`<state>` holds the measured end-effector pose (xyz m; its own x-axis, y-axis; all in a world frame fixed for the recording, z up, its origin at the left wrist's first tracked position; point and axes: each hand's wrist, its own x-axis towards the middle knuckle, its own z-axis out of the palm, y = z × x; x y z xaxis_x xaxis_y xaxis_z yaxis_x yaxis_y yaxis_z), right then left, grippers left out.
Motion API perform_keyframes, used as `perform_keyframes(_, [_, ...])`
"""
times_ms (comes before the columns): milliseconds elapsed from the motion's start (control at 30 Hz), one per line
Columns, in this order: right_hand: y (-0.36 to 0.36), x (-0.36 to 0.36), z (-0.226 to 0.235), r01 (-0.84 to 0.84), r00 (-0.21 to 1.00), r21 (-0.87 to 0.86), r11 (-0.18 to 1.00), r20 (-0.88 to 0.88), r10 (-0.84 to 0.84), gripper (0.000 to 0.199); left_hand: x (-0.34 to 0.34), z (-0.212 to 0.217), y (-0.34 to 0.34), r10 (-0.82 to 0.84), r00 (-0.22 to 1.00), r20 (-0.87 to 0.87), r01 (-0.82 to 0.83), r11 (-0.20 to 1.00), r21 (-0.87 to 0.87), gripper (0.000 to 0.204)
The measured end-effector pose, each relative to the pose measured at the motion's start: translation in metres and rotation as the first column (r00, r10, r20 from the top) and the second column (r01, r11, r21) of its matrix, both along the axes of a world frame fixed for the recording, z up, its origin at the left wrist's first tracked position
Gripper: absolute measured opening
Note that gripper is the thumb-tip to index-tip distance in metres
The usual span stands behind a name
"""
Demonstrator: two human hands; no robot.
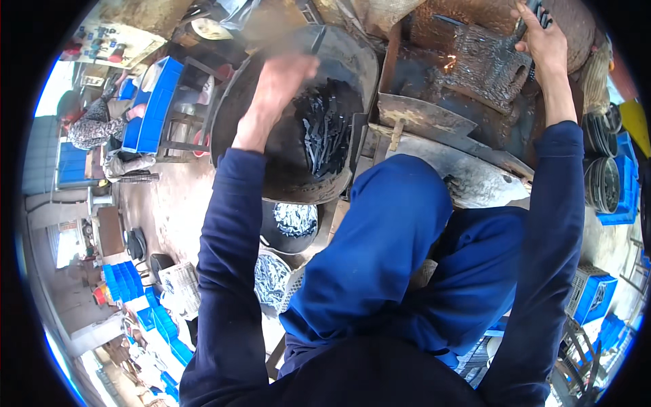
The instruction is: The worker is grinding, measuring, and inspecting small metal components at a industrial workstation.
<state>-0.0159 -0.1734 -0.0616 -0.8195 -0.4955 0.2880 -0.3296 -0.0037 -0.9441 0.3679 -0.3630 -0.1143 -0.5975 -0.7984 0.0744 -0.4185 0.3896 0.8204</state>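
Note:
My left hand (288, 73) is raised over the left rim of a large dark basin (241, 102), its fingers curled and smeared by motion. Whatever it grips cannot be made out; a thin dark edge shows just beyond it. In the basin lies a pile of dark, thin metal strips (325, 129) in blackish liquid. My right hand (548, 47) is closed round some dark narrow pieces (532, 20) at the far right. It is beside a wet, brown ridged block (485, 64) in a rusty metal trough (434, 112). A small orange glow shows at the block's left side.
Below the basin stand a dark bucket (268, 237) and a pale basket (293, 288), both with shiny metal pieces. Stacked round containers (600, 183) and blue crates (627, 210) are at right. Another person (95, 125) sits far left near a blue bin (157, 108).

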Motion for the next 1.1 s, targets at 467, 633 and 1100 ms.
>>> perform_keyframes(467, [0.003, -0.008, -0.003, -0.005, 1.000, 0.040, 0.999, -0.018, 0.006, 0.028, 0.131, -0.194, 0.023, -0.098, 0.865, 0.492, -0.051, 0.958, 0.281, 0.027])
perform_keyframes(633, [0.008, -0.004, 0.000, 0.004, 0.998, 0.165, 0.986, -0.066, 0.008, 0.035, 0.102, -0.170, 0.037, -0.248, 0.755, 0.608, 0.037, 0.941, 0.337, 0.042])
perform_keyframes(1100, [0.007, 0.019, 0.008, -0.024, 1.000, -0.049, 0.999, 0.019, 0.025, 0.024, 0.097, -0.159, 0.048, -0.369, 0.655, 0.660, 0.172, 0.923, 0.345, 0.038])
